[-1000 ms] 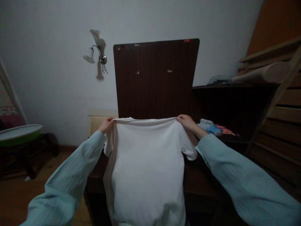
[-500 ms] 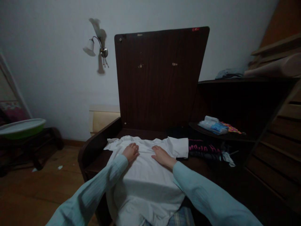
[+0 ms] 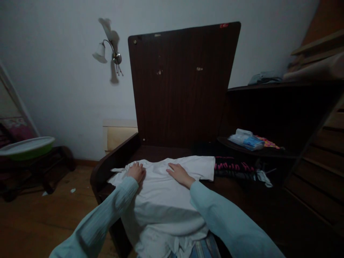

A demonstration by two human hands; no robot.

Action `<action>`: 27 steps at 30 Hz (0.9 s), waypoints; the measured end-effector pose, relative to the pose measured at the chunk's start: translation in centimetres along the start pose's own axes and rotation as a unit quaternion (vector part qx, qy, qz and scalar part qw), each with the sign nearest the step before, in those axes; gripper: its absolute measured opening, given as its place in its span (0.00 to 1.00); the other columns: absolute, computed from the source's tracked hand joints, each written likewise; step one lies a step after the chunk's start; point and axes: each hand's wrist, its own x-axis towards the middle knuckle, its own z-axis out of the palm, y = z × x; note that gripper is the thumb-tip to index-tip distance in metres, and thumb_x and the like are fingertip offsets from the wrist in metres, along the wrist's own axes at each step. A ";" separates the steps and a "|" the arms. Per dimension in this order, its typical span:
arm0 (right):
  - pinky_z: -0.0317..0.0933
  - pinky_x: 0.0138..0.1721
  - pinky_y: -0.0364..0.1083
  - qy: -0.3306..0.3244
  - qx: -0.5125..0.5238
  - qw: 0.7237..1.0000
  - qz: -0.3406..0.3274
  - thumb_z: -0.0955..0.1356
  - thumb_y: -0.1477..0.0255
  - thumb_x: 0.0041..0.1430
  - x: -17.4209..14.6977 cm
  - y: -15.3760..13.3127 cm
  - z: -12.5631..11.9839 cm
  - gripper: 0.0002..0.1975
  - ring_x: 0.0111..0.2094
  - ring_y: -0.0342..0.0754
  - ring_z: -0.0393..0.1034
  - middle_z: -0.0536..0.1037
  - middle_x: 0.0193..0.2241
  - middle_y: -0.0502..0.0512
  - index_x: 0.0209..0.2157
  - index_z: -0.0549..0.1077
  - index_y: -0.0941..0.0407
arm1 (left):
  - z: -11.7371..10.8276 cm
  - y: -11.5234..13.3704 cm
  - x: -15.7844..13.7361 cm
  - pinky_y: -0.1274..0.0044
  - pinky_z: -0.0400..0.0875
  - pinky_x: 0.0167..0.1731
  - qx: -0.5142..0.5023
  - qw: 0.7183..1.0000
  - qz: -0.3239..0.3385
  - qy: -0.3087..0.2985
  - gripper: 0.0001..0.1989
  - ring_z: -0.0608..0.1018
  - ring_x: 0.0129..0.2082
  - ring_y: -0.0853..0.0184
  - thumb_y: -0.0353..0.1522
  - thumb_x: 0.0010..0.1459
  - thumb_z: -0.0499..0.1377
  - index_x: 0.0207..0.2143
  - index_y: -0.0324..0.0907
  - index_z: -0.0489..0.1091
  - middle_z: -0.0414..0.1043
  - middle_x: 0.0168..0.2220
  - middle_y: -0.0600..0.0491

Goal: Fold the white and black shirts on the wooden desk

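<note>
A white T-shirt [image 3: 165, 190] lies spread on the dark wooden desk [image 3: 158, 152], its lower part bunched and hanging over the front edge. My left hand [image 3: 136, 172] rests on the shirt close to its left sleeve, fingers slightly bent on the cloth. Flat on the upper middle of the shirt is my right hand [image 3: 180, 175], its fingers stretched out and thumb apart. The right sleeve reaches out flat beyond that hand. Neither hand grips a fold that I can make out.
Dark cloth with pink lettering [image 3: 233, 166] lies right of the shirt. Above it, a shelf holds a blue-and-white plastic pack [image 3: 247, 139]. A tall dark panel [image 3: 182, 89] stands behind the desk. On the left, a green basin [image 3: 32, 150] sits on a low stand.
My left hand has slid left toward the left sleeve, and that side of the shirt now lies further out. My right hand has shifted slightly left.
</note>
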 end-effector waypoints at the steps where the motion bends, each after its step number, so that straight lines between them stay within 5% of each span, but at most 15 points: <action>1: 0.42 0.54 0.51 0.012 -0.013 0.999 0.037 0.53 0.56 0.57 0.4 -0.2 0.3 0.30 0.57 0.55 0.48 0.56 0.57 0.61 0.56 0.55 0.59 | 0.5 0.1 0.1 0.68 0.65 0.37 -0.002 1.000 0.013 0.020 0.15 0.70 0.42 0.54 0.34 0.55 0.49 0.39 0.34 0.68 0.68 0.40 0.37; 4: 0.36 0.54 0.57 0.008 -0.051 0.994 0.098 0.53 0.52 0.55 1.2 -0.7 1.5 0.34 0.59 0.60 0.38 0.47 0.60 0.63 0.58 0.52 0.59 | 2.4 0.1 0.7 0.69 0.62 0.43 -0.031 0.997 0.064 0.041 0.15 0.69 0.45 0.57 0.34 0.57 0.47 0.42 0.38 0.67 0.67 0.44 0.42; 9: 0.42 0.53 0.53 0.025 -0.072 0.996 0.034 0.52 0.53 0.56 0.9 -0.2 1.4 0.32 0.56 0.57 0.48 0.60 0.55 0.64 0.55 0.58 0.59 | 4.7 -0.9 1.6 0.69 0.54 0.51 -0.061 0.997 0.049 0.001 0.21 0.61 0.54 0.59 0.37 0.58 0.45 0.51 0.39 0.60 0.60 0.54 0.44; 12: 0.38 0.54 0.55 0.025 -0.081 0.990 0.117 0.51 0.53 0.56 0.7 1.5 0.8 0.33 0.58 0.58 0.43 0.54 0.58 0.63 0.57 0.55 0.58 | 5.2 -0.9 1.9 0.67 0.52 0.52 -0.053 0.998 0.013 -0.029 0.26 0.57 0.57 0.56 0.41 0.57 0.45 0.54 0.36 0.56 0.54 0.57 0.41; 16: 0.33 0.55 0.57 -0.009 -0.067 0.977 0.203 0.51 0.47 0.52 1.4 3.7 0.0 0.40 0.60 0.60 0.33 0.44 0.61 0.64 0.59 0.48 0.60 | 5.1 0.1 2.1 0.70 0.50 0.54 -0.064 0.996 0.051 -0.027 0.27 0.55 0.58 0.58 0.41 0.58 0.44 0.54 0.32 0.55 0.52 0.58 0.39; 19: 0.38 0.53 0.59 -0.033 -0.072 0.971 0.226 0.55 0.49 0.51 2.4 3.9 -1.0 0.41 0.59 0.63 0.38 0.47 0.59 0.69 0.58 0.50 0.63 | 5.2 1.2 2.6 0.69 0.50 0.54 -0.074 0.994 0.075 -0.028 0.26 0.54 0.58 0.59 0.40 0.59 0.43 0.55 0.35 0.55 0.51 0.58 0.41; 23: 0.43 0.52 0.57 -0.039 -0.086 0.984 0.153 0.59 0.62 0.54 3.3 1.7 -1.4 0.27 0.55 0.59 0.51 0.60 0.54 0.70 0.53 0.60 0.62 | 5.4 2.6 3.6 0.64 0.49 0.54 -0.081 0.993 0.059 -0.062 0.28 0.51 0.59 0.56 0.43 0.58 0.42 0.57 0.36 0.51 0.46 0.60 0.40; 27: 0.39 0.55 0.49 -0.032 -0.054 0.998 0.019 0.56 0.62 0.57 3.0 -1.0 0.9 0.26 0.59 0.50 0.44 0.54 0.58 0.59 0.56 0.54 0.56 | 5.2 3.6 4.7 0.64 0.47 0.55 -0.109 0.988 0.092 -0.052 0.28 0.51 0.59 0.56 0.42 0.58 0.45 0.56 0.35 0.53 0.48 0.59 0.41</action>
